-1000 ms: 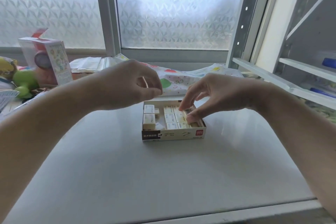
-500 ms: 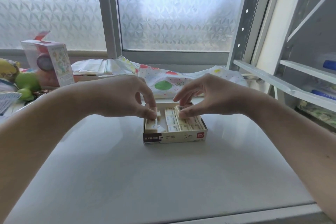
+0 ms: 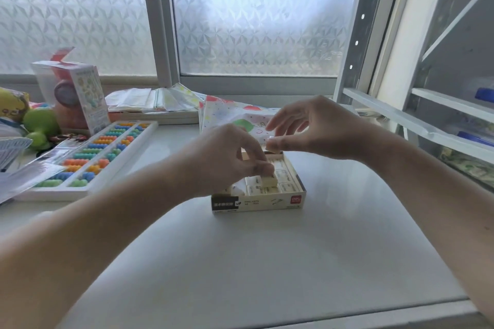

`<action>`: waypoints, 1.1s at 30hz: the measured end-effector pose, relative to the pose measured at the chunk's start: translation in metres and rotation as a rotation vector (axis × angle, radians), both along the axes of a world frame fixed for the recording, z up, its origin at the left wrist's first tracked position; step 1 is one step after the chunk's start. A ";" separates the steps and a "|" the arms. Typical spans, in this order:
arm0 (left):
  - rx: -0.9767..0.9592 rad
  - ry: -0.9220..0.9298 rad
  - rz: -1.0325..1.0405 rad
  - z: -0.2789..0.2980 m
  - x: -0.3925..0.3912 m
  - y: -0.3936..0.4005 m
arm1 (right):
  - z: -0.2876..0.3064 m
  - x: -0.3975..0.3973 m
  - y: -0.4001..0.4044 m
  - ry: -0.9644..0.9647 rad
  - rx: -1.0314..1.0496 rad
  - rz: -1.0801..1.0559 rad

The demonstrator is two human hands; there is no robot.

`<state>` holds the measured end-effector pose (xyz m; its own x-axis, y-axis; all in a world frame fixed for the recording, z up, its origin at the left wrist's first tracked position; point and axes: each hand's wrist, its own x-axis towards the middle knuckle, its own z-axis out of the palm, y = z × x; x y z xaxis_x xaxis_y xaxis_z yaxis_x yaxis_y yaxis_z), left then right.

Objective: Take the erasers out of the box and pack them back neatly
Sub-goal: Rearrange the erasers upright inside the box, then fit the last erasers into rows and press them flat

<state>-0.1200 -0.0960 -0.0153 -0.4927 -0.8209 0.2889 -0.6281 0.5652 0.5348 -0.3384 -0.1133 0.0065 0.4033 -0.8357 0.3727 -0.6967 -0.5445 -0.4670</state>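
Observation:
A shallow cream box [image 3: 256, 203] with a black label stands open in the middle of the white table. Several cream erasers [image 3: 286, 180] lie in rows inside it. My left hand [image 3: 227, 157] reaches into the box from the left and pinches one eraser [image 3: 268, 181] in the middle row between thumb and fingers. My right hand [image 3: 307, 128] hovers above the far end of the box and pinches another small eraser [image 3: 270, 147] at its fingertips, the other fingers spread. The left part of the box is hidden by my left hand.
A colourful bead abacus [image 3: 88, 157] lies to the left. Behind it stand a printed carton [image 3: 77, 93] and green toys [image 3: 40, 125]. Patterned paper bags [image 3: 232, 115] lie behind the box. A metal shelf rack [image 3: 427, 115] borders the right. The table edge [image 3: 347, 315] runs near me.
My left hand moved right across the box, from the left column to an eraser in the middle. My right hand lifted out of the box with an eraser. The camera view swung left, revealing the abacus.

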 end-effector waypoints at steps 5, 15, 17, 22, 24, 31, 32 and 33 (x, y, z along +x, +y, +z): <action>-0.213 -0.092 0.215 0.015 0.025 -0.011 | 0.003 0.000 0.002 0.032 0.040 0.066; -0.131 -0.405 0.273 0.008 0.026 -0.013 | 0.000 0.000 0.001 0.128 0.175 0.124; -0.142 -0.352 0.271 0.008 0.025 -0.010 | 0.000 -0.001 0.000 0.135 0.185 0.113; -0.450 -0.201 0.100 0.016 0.022 0.002 | 0.001 0.006 0.000 -0.069 0.142 0.080; -0.613 -0.204 0.030 0.020 0.019 0.005 | 0.001 0.009 0.002 -0.149 0.144 0.087; -0.952 -0.366 -0.018 0.024 0.013 0.009 | 0.002 0.012 0.007 -0.205 0.221 0.141; -0.946 -0.345 -0.010 0.024 0.013 0.009 | 0.002 0.012 0.007 -0.218 0.226 0.135; -0.922 -0.317 0.005 0.023 0.013 0.010 | 0.003 0.012 0.007 -0.233 0.233 0.130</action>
